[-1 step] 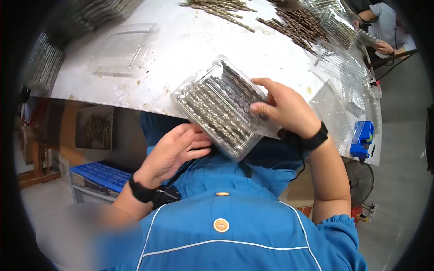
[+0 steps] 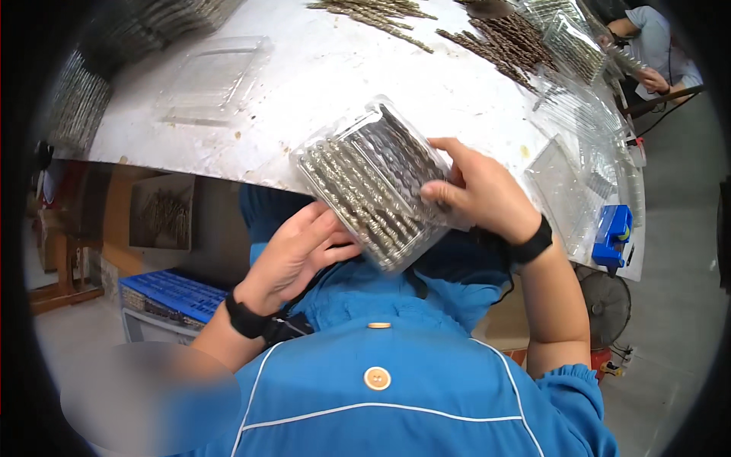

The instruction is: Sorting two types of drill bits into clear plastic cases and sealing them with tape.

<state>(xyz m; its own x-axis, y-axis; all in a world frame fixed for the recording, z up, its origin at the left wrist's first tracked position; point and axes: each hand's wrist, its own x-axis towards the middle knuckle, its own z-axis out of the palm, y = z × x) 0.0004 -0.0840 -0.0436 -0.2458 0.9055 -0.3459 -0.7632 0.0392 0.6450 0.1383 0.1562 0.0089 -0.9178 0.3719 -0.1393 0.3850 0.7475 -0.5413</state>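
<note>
Head view: between right hand [image 2: 491, 190], gripping its edge, and loosely open left hand [image 2: 295, 250], clear plastic case [image 2: 375, 180] appears filled with twist drill bits [image 2: 344, 181]; loose bits [image 2: 509, 44] beyond both lie uncased.

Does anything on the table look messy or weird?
The dark brown drill bits lie loose and fanned out on the white table, unlike the neat rows inside the clear case in the right hand.

Clear rectangular plastic case [image 2: 413, 247], slanted between hands [image 2: 487, 194]; spiral metal rods [image 2: 352, 189] inside, parallel.
</note>
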